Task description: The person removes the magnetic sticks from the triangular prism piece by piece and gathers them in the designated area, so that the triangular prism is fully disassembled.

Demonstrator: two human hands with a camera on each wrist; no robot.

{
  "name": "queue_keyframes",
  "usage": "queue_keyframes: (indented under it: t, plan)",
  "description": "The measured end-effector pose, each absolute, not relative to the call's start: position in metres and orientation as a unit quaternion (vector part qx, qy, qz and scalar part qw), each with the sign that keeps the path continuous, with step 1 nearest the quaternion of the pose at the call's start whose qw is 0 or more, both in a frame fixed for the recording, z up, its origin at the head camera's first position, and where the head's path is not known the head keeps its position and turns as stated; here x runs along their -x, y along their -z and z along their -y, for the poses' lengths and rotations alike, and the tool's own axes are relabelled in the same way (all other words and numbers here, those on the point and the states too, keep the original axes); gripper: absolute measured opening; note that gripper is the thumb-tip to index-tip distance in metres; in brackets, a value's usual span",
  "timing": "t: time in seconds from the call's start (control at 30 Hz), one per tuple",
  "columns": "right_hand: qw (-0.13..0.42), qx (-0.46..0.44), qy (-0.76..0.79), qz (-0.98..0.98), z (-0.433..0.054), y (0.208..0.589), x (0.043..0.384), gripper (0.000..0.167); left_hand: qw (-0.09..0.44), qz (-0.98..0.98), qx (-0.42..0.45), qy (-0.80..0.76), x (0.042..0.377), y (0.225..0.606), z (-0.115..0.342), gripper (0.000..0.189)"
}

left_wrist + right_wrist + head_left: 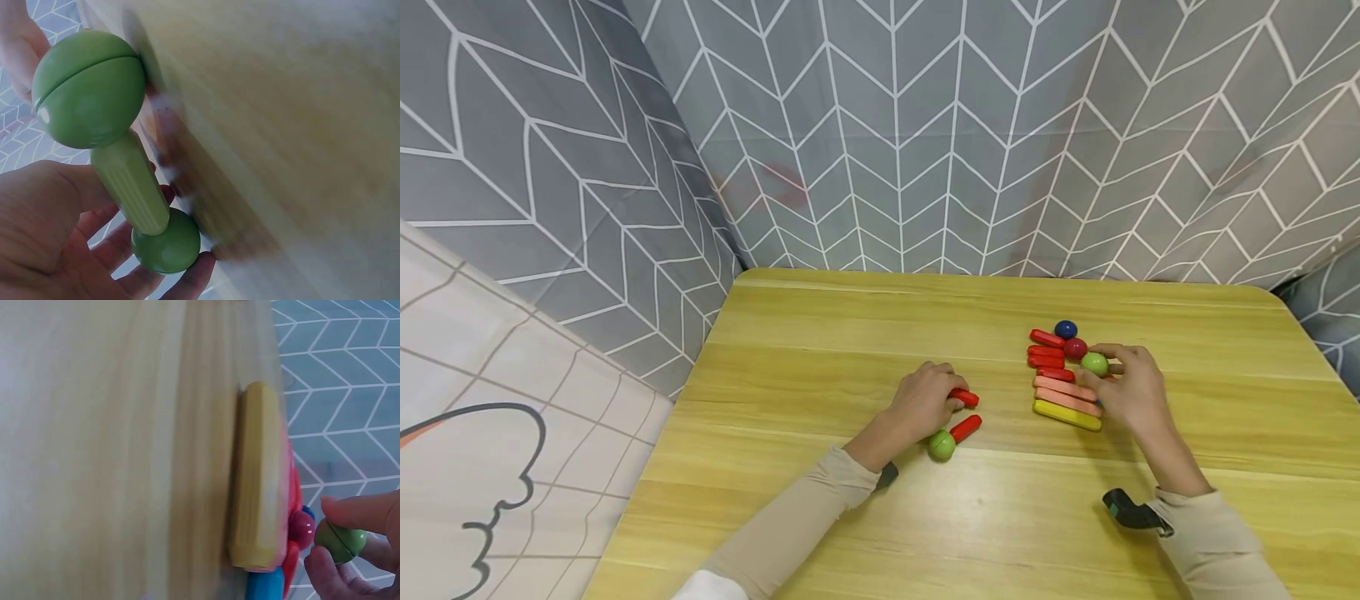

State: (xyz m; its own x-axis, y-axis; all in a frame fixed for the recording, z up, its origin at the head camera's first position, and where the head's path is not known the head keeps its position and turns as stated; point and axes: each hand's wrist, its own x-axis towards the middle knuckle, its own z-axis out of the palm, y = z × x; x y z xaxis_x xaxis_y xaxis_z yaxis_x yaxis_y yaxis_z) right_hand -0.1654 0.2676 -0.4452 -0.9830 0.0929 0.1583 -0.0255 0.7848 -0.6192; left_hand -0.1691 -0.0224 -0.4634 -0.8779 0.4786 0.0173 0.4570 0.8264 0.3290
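left hand (pixel 922 402): fingers clamped on red stick (pixel 967 398). right hand (pixel 1135 390): fingers pinching green ball (pixel 1095 364); nudge could roll maroon ball (pixel 1075 348) toward far edge of surface (pixel 850 333).

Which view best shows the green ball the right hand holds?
The right wrist view: the green ball looks larger there, its groove visible. The head view shows it small in the right hand; in the left wrist view I can't make it out.
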Motion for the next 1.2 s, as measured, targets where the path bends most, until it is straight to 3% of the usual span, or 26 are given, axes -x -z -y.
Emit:
queue_keyframes:
  t: [0.47,1.2]
  plan:
    - [0.119,0.006,-0.3,0.947,-0.268,0.459,0.163,0.037,0.029,-0.953,-0.25,-0.171,0.17,0.465,0.024,0.019]
    - [0.066,0.023,-0.305,0.95,-0.268,0.463,0.167,0.043,0.031,-0.954,-0.247,-0.166,0.17,0.465,0.025,0.019]
